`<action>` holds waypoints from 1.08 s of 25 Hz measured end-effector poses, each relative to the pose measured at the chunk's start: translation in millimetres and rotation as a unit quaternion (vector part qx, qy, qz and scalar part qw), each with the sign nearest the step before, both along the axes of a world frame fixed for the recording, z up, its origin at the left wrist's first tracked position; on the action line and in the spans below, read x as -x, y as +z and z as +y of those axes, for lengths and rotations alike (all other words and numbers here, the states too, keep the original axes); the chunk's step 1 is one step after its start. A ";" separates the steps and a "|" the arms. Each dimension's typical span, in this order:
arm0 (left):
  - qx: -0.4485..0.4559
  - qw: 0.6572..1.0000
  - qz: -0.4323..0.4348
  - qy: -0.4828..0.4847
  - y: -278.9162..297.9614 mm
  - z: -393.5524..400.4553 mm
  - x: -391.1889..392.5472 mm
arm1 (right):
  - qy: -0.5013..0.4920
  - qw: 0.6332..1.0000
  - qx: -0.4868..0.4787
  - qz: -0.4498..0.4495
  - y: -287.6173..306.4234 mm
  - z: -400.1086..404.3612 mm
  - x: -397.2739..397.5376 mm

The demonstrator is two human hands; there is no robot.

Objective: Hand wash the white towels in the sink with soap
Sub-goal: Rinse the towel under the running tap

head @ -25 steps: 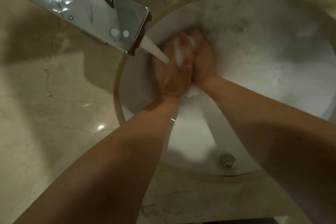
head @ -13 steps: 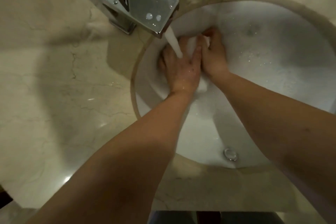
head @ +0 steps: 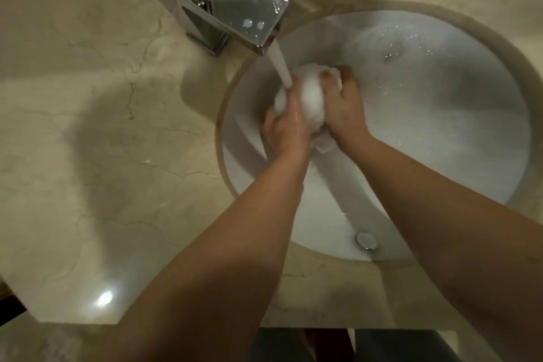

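Both hands — left (head: 286,129), right (head: 342,110) — grip the bunched towel (head: 311,98), lengthwise toward the faucet (head: 223,6).

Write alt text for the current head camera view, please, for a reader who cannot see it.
Both hands, left hand and right hand, grip a bunched white towel under water running from a chrome faucet into a white sink set in a marble counter.

your left hand (head: 286,129) and right hand (head: 342,110) are bare and wet, no rings or watch showing, and both forearms are unsleeved.
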State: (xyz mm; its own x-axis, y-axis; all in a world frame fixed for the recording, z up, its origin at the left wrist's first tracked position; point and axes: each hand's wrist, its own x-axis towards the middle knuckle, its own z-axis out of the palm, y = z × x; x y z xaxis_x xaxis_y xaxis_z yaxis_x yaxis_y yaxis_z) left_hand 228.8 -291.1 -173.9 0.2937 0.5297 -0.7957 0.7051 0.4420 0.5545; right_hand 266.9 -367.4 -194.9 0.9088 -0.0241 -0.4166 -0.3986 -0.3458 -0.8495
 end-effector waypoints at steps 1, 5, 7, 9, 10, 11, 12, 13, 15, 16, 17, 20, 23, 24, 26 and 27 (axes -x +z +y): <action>-0.014 1.000 -0.024 -0.005 2.7 0.4 1.1 | -0.003 1.000 -0.016 -0.010 2.4 -0.9 2.9; -0.119 0.985 -0.121 -0.016 12.4 13.3 -7.4 | -0.016 0.997 -0.063 -0.040 11.1 0.0 8.9; -0.187 0.964 -0.177 -0.063 14.2 20.3 -10.6 | -0.051 0.993 -0.096 -0.035 13.4 2.2 9.0; -0.232 0.943 -0.208 -0.121 6.4 23.2 -5.2 | -0.064 0.996 -0.064 -0.016 10.4 -0.5 8.0; -0.247 0.934 -0.207 -0.156 -1.0 23.1 -0.7 | -0.057 0.998 -0.035 -0.006 5.8 -4.4 7.7; -0.257 0.926 -0.198 -0.191 -6.9 22.3 2.9 | -0.046 0.999 -0.014 0.000 2.0 -8.9 9.3; -0.274 0.916 -0.185 -0.228 -12.3 20.9 4.4 | -0.027 1.000 0.004 -0.009 -2.9 -13.2 11.3; -0.301 0.901 -0.167 -0.265 -15.9 19.6 4.1 | -0.003 0.999 0.018 -0.042 -5.0 -14.5 12.9; -0.379 0.858 -0.159 -0.309 -16.1 19.2 0.6 | 0.049 0.993 0.024 -0.109 -5.5 -8.2 12.0; -0.386 0.851 -0.182 -0.305 -17.9 20.4 -1.7 | 0.069 0.990 0.017 -0.121 -5.5 -2.9 9.2; -0.362 0.859 -0.217 -0.290 -20.5 22.0 -4.5 | 0.079 0.990 0.016 -0.120 -4.4 2.7 5.7; -0.259 0.889 -0.263 -0.269 -25.7 23.3 -4.1 | 0.076 0.992 0.048 -0.094 -5.9 11.9 10.4; -0.264 0.881 -0.266 -0.287 -32.8 26.0 -3.9 | 0.042 0.994 0.066 -0.077 -13.3 19.4 28.6; -0.266 0.884 -0.266 -0.276 -31.5 23.7 -3.8 | 0.016 0.996 0.058 -0.069 -12.6 23.1 29.5; -0.280 0.898 -0.270 -0.208 -27.6 18.9 -9.4 | -0.037 0.992 0.070 -0.095 -12.8 27.9 23.1; -0.263 0.903 -0.255 -0.223 -33.3 18.6 -9.8 | -0.048 0.987 0.092 -0.126 -14.7 29.3 19.1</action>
